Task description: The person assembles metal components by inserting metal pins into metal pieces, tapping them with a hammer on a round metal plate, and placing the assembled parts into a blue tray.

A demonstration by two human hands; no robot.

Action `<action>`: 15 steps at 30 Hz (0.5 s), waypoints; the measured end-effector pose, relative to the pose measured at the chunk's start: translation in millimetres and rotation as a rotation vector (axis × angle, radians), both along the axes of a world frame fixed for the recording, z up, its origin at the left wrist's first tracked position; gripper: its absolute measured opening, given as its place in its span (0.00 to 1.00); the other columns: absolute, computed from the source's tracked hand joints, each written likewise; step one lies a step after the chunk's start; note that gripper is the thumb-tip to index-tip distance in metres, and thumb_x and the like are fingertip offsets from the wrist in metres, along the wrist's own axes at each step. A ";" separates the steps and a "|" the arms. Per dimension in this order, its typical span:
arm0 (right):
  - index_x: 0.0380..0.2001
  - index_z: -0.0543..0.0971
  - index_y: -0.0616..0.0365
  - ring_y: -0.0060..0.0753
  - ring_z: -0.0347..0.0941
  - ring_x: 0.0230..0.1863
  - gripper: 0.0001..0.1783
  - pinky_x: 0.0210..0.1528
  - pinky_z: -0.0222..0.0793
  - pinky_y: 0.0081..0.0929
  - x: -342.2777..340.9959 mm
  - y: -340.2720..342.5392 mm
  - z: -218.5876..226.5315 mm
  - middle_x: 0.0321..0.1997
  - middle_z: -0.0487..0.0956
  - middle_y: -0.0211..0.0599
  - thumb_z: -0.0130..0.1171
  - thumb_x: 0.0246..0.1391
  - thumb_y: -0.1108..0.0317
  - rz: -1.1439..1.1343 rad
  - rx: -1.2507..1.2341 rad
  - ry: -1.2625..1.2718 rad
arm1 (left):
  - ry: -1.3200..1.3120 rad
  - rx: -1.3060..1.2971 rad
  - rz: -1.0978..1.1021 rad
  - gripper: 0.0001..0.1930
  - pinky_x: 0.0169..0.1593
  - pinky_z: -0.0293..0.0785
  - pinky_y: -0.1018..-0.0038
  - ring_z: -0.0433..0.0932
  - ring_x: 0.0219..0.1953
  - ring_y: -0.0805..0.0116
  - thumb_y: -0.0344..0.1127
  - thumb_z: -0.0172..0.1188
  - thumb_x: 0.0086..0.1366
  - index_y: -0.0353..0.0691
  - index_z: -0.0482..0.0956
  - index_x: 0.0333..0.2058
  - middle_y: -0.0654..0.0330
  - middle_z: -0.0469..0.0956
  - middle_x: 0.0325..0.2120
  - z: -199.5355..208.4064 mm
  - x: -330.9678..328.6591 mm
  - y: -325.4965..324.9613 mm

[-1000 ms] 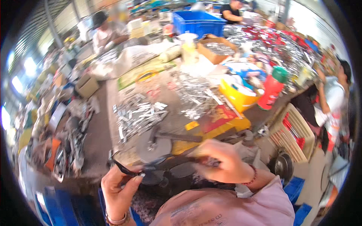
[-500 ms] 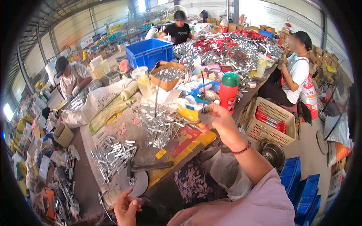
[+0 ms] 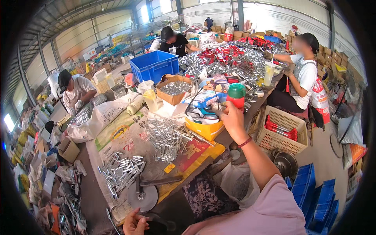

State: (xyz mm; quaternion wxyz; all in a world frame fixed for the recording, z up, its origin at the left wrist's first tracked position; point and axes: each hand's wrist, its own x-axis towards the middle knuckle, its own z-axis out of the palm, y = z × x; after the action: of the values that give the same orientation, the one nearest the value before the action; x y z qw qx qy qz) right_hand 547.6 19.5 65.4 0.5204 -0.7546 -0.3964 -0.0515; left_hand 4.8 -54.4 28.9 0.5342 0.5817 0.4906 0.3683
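Note:
My right hand (image 3: 232, 120) reaches over the yellow box (image 3: 205, 130) with its fingers closed at one end of a pair of dark-framed glasses (image 3: 200, 114). The glasses' arms stick upward, above the box's contents. Close behind that hand is a red bottle with a green lid (image 3: 236, 91). My left hand (image 3: 135, 224), low at the table's near edge, holds nothing; its fingers are loosely bent and apart. Just beyond it, a hammer (image 3: 160, 181) lies across a round grey metal disc (image 3: 143, 198).
Loose metal tubes (image 3: 122, 172) and thinner metal parts (image 3: 167, 137) lie in piles on the sacking. A blue crate (image 3: 153, 67) and a cardboard box of small parts (image 3: 174, 88) stand farther back. A beige basket (image 3: 284, 137) sits at right. Several people work around.
The glasses have moved from in front of my right hand to over the yellow box, and that hand has shifted slightly right and upward. The view has tilted up a little.

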 end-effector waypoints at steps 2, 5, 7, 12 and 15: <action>0.52 0.81 0.58 0.48 0.86 0.37 0.18 0.38 0.77 0.39 -6.8 -6.7 1.5 0.40 0.87 0.45 0.74 0.63 0.65 -0.045 0.062 -0.306 | 0.018 0.012 0.084 0.20 0.39 0.79 0.79 0.82 0.37 0.78 0.30 0.64 0.79 0.38 0.81 0.66 0.65 0.86 0.40 11.9 4.0 -5.7; 0.52 0.82 0.58 0.43 0.86 0.36 0.16 0.36 0.77 0.39 -32.0 -16.2 19.1 0.42 0.87 0.42 0.72 0.63 0.69 0.028 0.250 -0.439 | -0.013 0.031 0.177 0.18 0.39 0.78 0.80 0.81 0.36 0.79 0.30 0.64 0.79 0.38 0.83 0.65 0.65 0.86 0.39 19.3 -0.7 -6.6; 0.52 0.83 0.58 0.39 0.85 0.35 0.16 0.35 0.77 0.37 -51.3 -22.7 31.2 0.42 0.86 0.42 0.72 0.63 0.72 0.103 0.273 -0.356 | -0.027 0.108 0.191 0.17 0.38 0.77 0.80 0.80 0.35 0.79 0.31 0.64 0.79 0.37 0.83 0.63 0.64 0.87 0.39 21.6 -9.3 -5.8; 0.48 0.86 0.63 0.27 0.79 0.32 0.12 0.33 0.72 0.25 -100.3 -62.4 90.7 0.39 0.84 0.38 0.69 0.62 0.81 0.282 0.539 -0.424 | -0.004 0.505 0.306 0.16 0.32 0.71 0.80 0.77 0.29 0.79 0.34 0.65 0.80 0.33 0.85 0.60 0.60 0.88 0.37 49.3 -24.0 -12.3; 0.48 0.87 0.64 0.28 0.79 0.32 0.12 0.33 0.73 0.24 -114.4 -74.9 95.8 0.39 0.84 0.37 0.70 0.61 0.82 0.344 0.682 -0.449 | 0.021 0.730 0.301 0.18 0.31 0.70 0.80 0.73 0.26 0.77 0.40 0.65 0.81 0.32 0.86 0.59 0.57 0.89 0.37 75.7 -29.2 -13.8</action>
State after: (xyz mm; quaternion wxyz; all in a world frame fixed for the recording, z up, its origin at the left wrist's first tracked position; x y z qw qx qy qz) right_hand 433.2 -55.5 161.2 0.6416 -0.4329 -0.5797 -0.2548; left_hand -24.4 -68.2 104.6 0.2274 0.6587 0.4124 0.5868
